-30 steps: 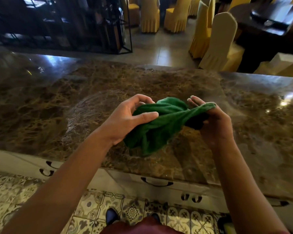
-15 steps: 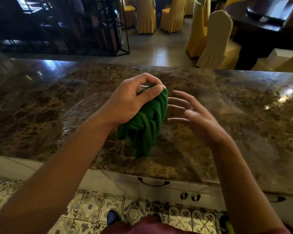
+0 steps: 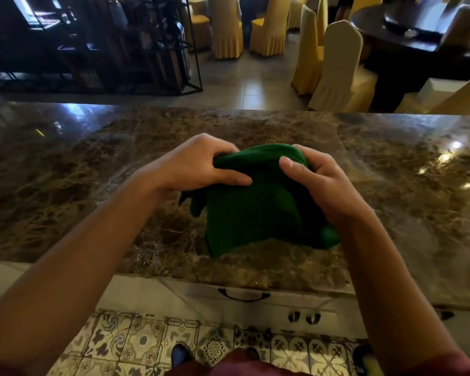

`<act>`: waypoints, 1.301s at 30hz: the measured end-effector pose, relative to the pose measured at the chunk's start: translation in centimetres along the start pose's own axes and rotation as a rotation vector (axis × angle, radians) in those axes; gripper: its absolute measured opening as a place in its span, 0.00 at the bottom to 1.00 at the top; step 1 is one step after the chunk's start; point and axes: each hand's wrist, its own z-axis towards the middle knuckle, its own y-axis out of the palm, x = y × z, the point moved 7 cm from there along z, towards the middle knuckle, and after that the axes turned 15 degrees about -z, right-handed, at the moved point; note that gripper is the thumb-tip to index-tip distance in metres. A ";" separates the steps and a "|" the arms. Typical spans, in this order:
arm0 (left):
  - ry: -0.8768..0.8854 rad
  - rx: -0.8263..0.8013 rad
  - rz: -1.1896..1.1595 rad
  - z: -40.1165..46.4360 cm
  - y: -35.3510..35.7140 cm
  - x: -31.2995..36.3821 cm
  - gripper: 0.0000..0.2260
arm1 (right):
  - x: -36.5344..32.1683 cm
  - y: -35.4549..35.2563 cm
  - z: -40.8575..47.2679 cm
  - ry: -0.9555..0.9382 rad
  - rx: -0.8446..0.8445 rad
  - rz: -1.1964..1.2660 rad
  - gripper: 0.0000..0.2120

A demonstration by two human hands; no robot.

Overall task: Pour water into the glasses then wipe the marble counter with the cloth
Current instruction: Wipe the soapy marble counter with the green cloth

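A dark green cloth (image 3: 253, 210) hangs bunched over the brown marble counter (image 3: 92, 169), held up between both hands. My left hand (image 3: 198, 164) grips its upper left edge, thumb laid across the front. My right hand (image 3: 318, 180) grips the upper right edge, fingers curled into the fabric. The cloth's lower edge droops close to the counter's near part. A faint wet, streaked patch (image 3: 136, 185) shows on the marble left of the cloth. No glasses or water vessel are in view.
Beyond the counter's far edge stand yellow-covered chairs (image 3: 334, 66), a dark round table (image 3: 423, 31) and a black metal rack (image 3: 136, 47). Below the near edge are white drawers with dark handles (image 3: 243, 295) and a patterned tile floor (image 3: 136, 346).
Half a second ago only my left hand held the cloth while my right hand hovered open beside it. Now my right hand has taken hold too, and the cloth hangs spread between both.
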 end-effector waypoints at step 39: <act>-0.486 0.441 0.528 -4.1 -14.3 -30.0 0.30 | 20.2 1.6 -0.1 0.502 -0.014 -1.499 0.38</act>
